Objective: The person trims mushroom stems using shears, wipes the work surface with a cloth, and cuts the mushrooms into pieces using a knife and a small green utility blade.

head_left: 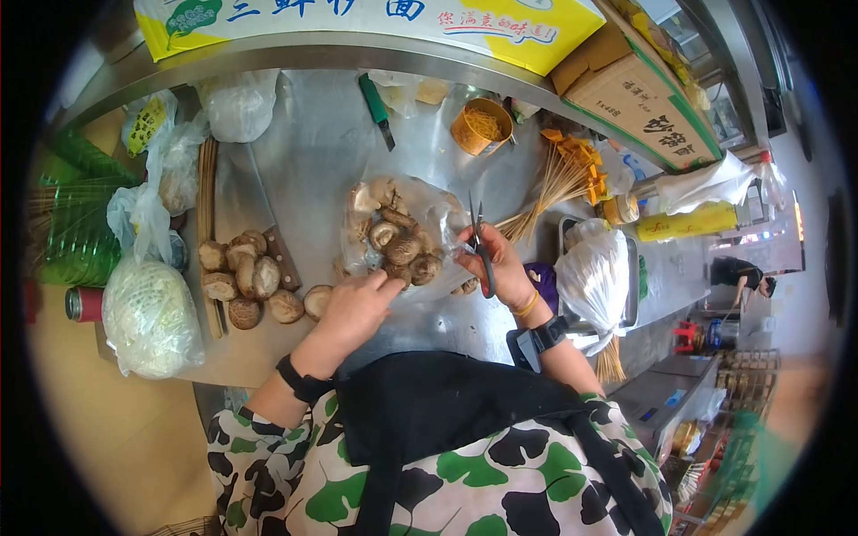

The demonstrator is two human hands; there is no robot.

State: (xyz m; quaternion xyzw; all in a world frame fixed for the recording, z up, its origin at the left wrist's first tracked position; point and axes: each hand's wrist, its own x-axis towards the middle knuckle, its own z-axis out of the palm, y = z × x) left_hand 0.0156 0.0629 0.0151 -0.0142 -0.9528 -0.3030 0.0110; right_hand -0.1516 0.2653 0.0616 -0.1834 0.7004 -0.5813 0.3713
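Observation:
A clear plastic bag (451, 223) of brown mushrooms (404, 248) lies open on the steel counter in front of me. My left hand (357, 308) is at the bag's near edge, fingers curled together against the mushrooms; what its fingertips grip is hidden. In my right hand (500, 268) is a pair of dark scissors (483, 246), blades pointing away from me and slightly apart. That hand also touches the right side of the bag. Left of the bag, several loose mushrooms (246, 263) are piled beside a cleaver (281, 255), with one mushroom (317, 302) close to my left hand.
Bamboo skewers (206, 192) lie at the left, by a bag of shredded vegetable (152, 317). A green-handled knife (375, 107) and an orange tin (481, 127) stand farther back. Skewered orange pieces (576, 165) and a white bag (594, 277) are at the right. A person (742, 279) is farther off.

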